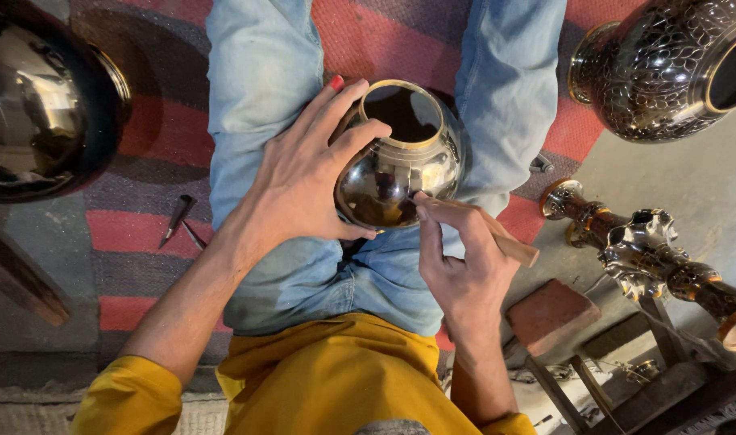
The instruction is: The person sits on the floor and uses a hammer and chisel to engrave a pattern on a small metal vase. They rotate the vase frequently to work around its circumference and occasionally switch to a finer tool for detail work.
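Okay — small shiny round brass pot (400,165) sits on the lap, between the two knees in light-blue jeans (263,72), mouth facing away. Left hand (303,181) wraps its left side, fingers spread over the rim, thumb on the neck. Right hand (464,266) pinches a wooden-handled engraving tool (485,229), tip touching the pot's lower belly; fingers closed round the handle.

Around: one large polished dark metal bowl (41,105) far left, one big engraved black-and-gold vase (674,68) top right lying tilted, one ornate engraved brass stand (650,254) on its side at right. One red brick-like block (551,316) just beside the right wrist. Two small dark metal punches (178,219) on the red-and-grey striped rug (134,234), well apart from the left arm. Nothing blocks the pot — only the left palm covers part of it.
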`<state>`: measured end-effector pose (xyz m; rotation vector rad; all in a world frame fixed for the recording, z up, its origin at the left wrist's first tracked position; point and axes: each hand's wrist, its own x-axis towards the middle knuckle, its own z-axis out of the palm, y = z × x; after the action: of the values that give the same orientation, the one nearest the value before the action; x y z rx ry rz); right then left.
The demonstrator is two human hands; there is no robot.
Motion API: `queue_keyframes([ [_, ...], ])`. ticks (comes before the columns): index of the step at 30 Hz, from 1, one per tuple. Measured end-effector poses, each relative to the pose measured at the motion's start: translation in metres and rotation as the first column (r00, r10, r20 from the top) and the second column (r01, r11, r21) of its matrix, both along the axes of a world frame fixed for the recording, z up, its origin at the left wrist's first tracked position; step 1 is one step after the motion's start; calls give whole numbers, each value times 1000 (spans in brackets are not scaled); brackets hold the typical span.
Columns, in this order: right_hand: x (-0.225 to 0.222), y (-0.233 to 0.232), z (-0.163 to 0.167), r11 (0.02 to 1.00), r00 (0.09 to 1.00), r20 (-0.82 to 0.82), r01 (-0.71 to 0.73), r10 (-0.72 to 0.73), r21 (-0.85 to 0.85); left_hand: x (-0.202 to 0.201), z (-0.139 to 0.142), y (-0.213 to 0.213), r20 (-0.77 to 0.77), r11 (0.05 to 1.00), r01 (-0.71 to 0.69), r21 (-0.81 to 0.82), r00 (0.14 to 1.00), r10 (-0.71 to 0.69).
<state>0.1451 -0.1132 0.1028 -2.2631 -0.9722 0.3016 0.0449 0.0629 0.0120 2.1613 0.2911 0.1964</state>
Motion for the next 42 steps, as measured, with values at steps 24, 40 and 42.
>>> queue_keyframes([
  [24,-6,-9,-17,994,994,103,-46,37,95,3,-3,0,16,1000,-13,6,1000,13],
  [40,9,0,-24,989,989,126,-93,78,116,-5,-4,-9,-42,999,-51,1,998,51],
  [42,16,4,-26,992,990,119,-91,80,90,-13,-7,-24,-37,993,-114,19,993,115],
])
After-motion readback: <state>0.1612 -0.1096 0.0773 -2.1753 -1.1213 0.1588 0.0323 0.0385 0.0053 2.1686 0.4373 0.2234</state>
